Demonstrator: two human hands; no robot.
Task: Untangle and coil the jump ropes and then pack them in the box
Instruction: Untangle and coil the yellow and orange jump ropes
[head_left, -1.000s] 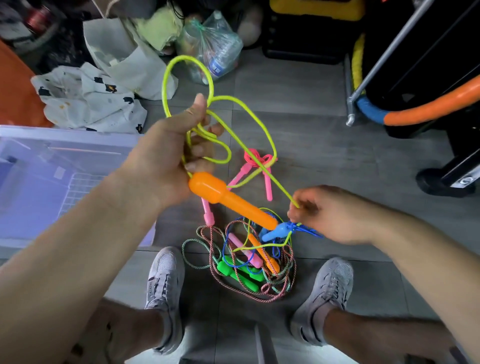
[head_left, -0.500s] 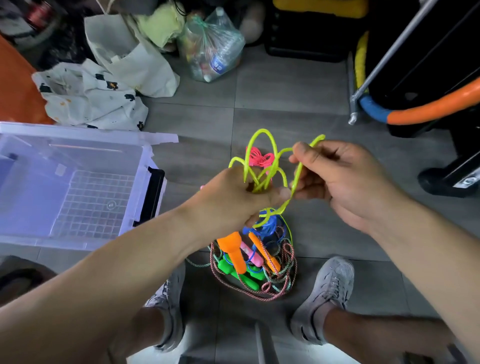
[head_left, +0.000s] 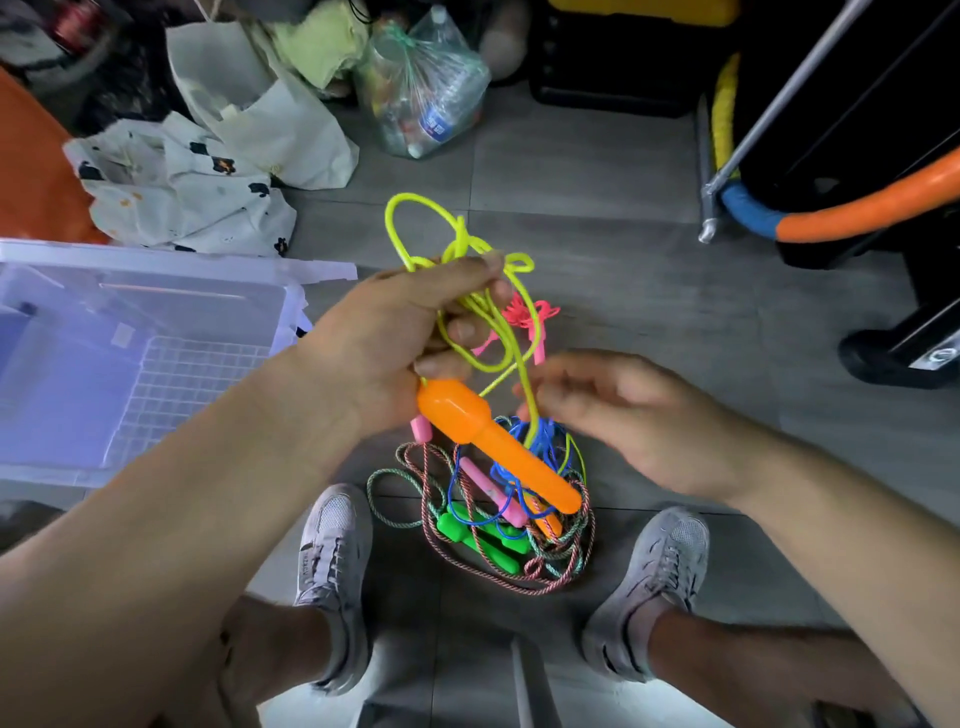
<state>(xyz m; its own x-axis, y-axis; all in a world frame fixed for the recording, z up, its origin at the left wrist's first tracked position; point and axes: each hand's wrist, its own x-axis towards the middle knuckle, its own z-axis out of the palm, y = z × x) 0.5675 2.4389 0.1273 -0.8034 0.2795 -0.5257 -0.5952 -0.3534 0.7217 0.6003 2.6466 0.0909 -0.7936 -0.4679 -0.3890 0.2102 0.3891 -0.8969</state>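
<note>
The left hand (head_left: 384, 343) is clamped round loops of the yellow rope (head_left: 460, 239) and its orange handle (head_left: 488, 441), above the pile (head_left: 498, 535) on the floor (head_left: 623, 234); we note the strand (head_left: 525, 384) hanging just left of the right hand (head_left: 623, 415), whose blurred fingers we cannot read as apart or pinching.

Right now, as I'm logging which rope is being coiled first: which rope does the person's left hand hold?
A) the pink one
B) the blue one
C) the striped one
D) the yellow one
D: the left hand grips loops of the yellow rope, with the orange handle sticking out below it, while the other colours lie in the pile of ropes on the floor.
</note>
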